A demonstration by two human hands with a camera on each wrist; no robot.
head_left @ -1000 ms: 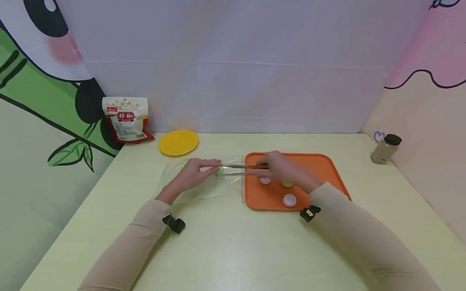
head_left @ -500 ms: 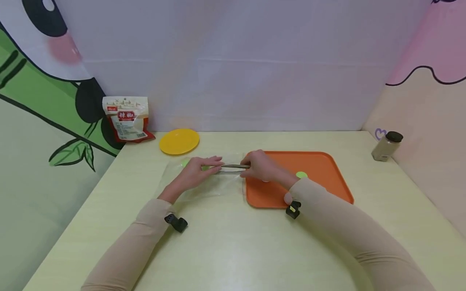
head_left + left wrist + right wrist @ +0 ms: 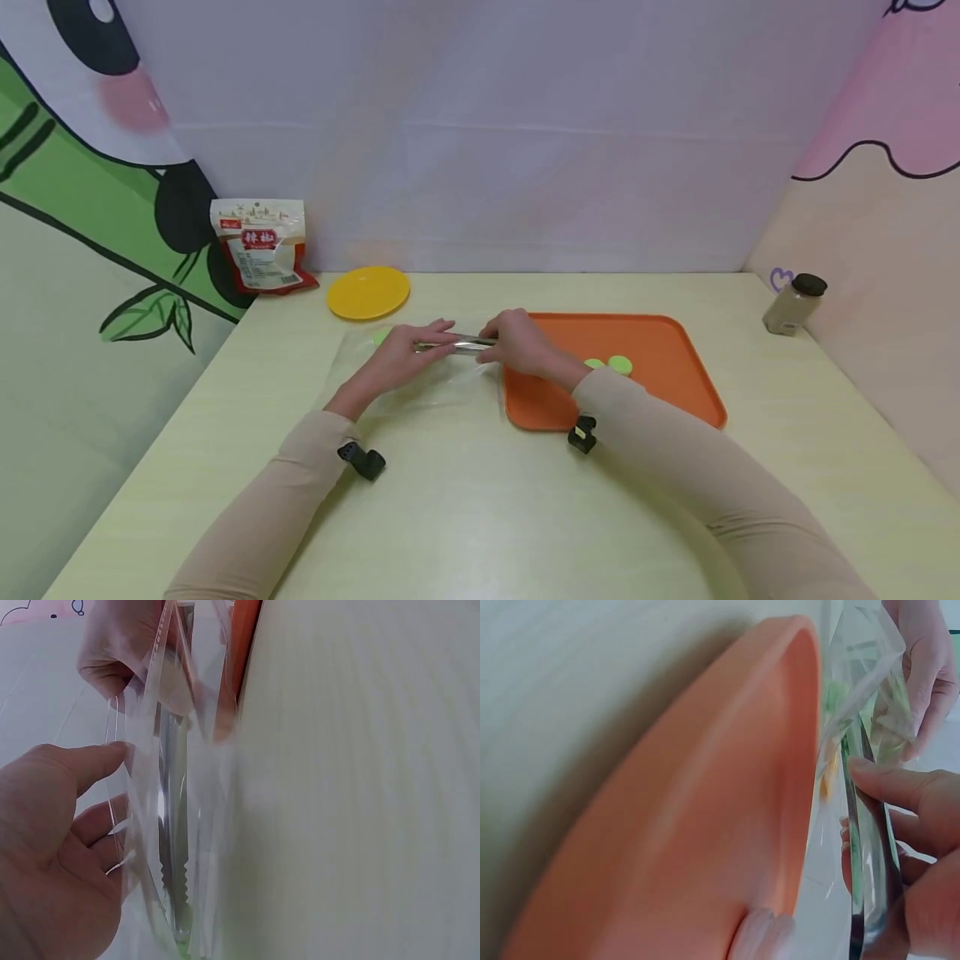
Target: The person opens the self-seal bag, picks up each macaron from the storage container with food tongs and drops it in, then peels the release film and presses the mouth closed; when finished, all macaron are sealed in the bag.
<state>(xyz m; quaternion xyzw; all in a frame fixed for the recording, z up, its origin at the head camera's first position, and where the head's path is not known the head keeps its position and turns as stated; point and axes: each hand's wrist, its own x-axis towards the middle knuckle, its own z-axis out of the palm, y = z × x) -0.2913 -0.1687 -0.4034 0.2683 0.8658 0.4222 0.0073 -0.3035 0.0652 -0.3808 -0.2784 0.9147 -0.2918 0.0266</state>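
My left hand (image 3: 397, 358) holds the upper film of a clear plastic bag (image 3: 442, 392) at its mouth, thumb and fingers apart in the left wrist view. Metal tongs (image 3: 174, 787) with serrated tips reach into the bag, and my right hand (image 3: 517, 343) grips them. Something green (image 3: 183, 949) shows at the tong tips; whether they still pinch it I cannot tell. Another light-green round piece (image 3: 381, 335) lies inside the bag's far left part. On the orange tray (image 3: 652, 337) sit two light-green round pieces (image 3: 619, 365), plus a pale pink one (image 3: 759, 936) seen from the right wrist.
A yellow plate (image 3: 368, 293) lies behind the bag. A white-and-red food packet (image 3: 262, 250) stands at the back left. At the right edge is a jar (image 3: 795, 305) with a black lid. My right forearm covers part of the tray.
My right hand has moved left with the tongs, pushing them deeper into the bag with a green piece at the tips. The tong arms have come closer together. My left hand stays nearly still.
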